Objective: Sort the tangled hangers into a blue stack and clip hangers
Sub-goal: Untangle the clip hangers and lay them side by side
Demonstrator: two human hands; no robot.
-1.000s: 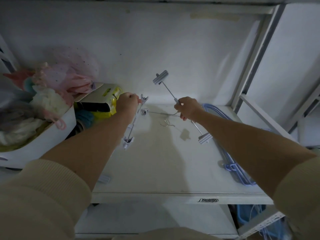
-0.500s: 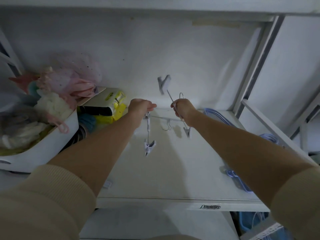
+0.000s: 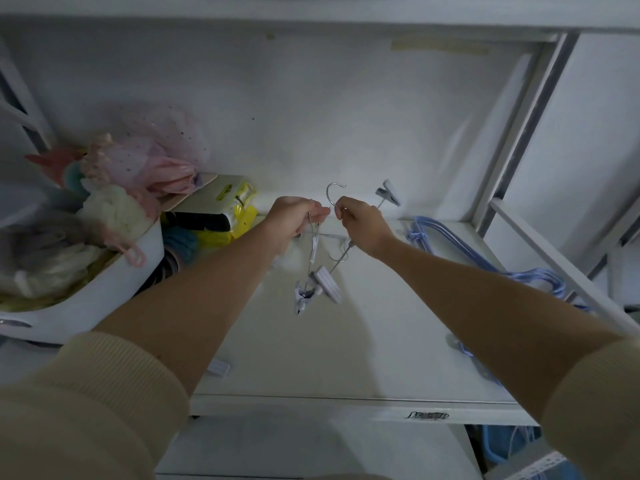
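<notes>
While label (image 3: 428,416) stays unreadable, both hands (image 3: 360,221) grip clip hangers (image 3: 313,258)

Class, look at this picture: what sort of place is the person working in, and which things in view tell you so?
Probably a home storage or laundry nook: a white shelf in a metal rack, a stack of blue hangers lying on it, and a white bin stuffed with soft fabric things beside it.
</notes>
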